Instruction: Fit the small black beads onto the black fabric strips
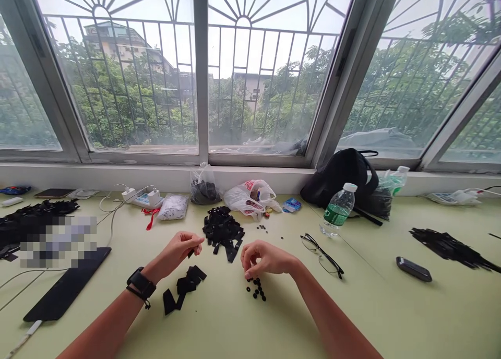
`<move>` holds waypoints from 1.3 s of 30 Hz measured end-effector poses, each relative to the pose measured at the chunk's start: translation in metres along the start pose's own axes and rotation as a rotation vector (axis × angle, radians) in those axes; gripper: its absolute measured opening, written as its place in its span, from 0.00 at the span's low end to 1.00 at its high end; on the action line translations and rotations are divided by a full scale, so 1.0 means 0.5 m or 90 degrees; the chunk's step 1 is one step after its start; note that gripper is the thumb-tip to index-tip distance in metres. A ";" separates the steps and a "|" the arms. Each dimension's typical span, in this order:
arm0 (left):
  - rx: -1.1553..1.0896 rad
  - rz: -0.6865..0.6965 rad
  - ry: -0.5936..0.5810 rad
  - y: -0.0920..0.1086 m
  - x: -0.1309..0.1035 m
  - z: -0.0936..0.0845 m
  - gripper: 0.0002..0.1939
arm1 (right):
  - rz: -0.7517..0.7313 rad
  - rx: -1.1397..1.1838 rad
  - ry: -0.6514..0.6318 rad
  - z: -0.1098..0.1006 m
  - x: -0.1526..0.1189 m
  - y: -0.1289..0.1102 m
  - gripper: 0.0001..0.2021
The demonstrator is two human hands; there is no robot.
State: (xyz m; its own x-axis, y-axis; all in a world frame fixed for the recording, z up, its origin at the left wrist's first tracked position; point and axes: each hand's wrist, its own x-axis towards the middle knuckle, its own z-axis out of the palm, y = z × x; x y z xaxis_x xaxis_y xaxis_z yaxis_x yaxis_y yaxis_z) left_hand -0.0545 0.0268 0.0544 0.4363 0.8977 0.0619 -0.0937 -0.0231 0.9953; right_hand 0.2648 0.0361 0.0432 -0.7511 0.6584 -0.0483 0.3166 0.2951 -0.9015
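My left hand (182, 250), with a black watch on its wrist, is closed in a pinch on a small black fabric piece (191, 253). Below it lies a loose group of similar black pieces (188, 283). A larger heap of black pieces (224, 228) sits between and beyond my hands. My right hand (266, 257) is bent down over several small black rings (257, 290) on the table. Its thumb and fingertips come together just above them; whether a ring is between them is hidden.
Eyeglasses (323, 257), a dark oval case (414, 269) and a water bottle (340, 210) are to the right. Plastic bags (250, 198), a black backpack (340, 179) and power strips (146, 197) line the window side. A black tablet-like slab (68, 286) with a cable lies left.
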 end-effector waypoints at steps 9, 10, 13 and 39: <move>0.002 -0.010 -0.039 -0.008 -0.004 0.018 0.16 | 0.027 0.098 0.032 0.023 0.008 -0.006 0.16; 0.016 -0.006 -0.046 -0.010 -0.003 0.020 0.15 | 0.016 0.108 0.048 0.027 0.011 -0.005 0.15; 0.045 0.006 -0.064 -0.017 -0.002 0.026 0.15 | -0.014 0.134 0.079 0.037 0.018 -0.006 0.15; 0.032 -0.006 -0.022 -0.056 -0.001 0.077 0.19 | -0.061 0.112 0.243 0.109 0.053 -0.027 0.15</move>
State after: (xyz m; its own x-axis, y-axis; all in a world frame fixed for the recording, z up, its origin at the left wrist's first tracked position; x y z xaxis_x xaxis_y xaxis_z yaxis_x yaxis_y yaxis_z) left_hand -0.0177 0.0099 0.0291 0.4670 0.8825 0.0549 -0.0453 -0.0381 0.9982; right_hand 0.2088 0.0119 0.0308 -0.4935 0.8524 0.1727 0.1271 0.2671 -0.9552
